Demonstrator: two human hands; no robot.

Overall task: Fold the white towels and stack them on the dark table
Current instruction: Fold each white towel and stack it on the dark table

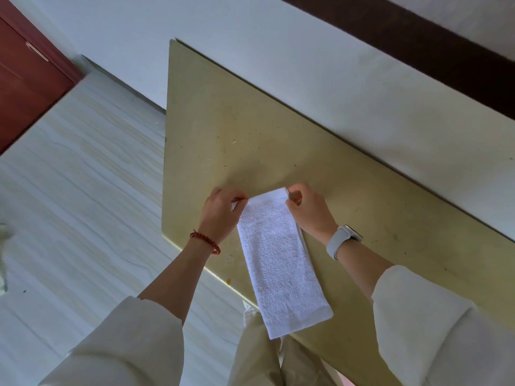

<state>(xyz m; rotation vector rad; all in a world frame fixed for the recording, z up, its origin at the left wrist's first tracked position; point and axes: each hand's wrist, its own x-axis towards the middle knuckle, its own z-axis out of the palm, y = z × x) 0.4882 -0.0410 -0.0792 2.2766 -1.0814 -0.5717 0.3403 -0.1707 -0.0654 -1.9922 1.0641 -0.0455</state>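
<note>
Head view looks down on 1 white towel, folded into a long narrow strip and lying flat on an olive-tan table. The strip runs from the middle of the tabletop toward the person, and its near end hangs slightly past the table's near edge, above the person's beige trousers. A second layer of the towel shows along the strip's right side.

The left hand pinches the far left corner of the towel between thumb and fingers, with the other fingers curled. The right hand pinches the far right corner in the same way. Both hands sit at the strip's far end, 1 on each side, knuckles up.

A red bead bracelet circles the left wrist, and a pale grey smartwatch is strapped to the right wrist. Cream sleeves are pushed up on both forearms. The table stands against a white wall, with pale wood-grain floor to the left and a reddish-brown cabinet at the far left.
</note>
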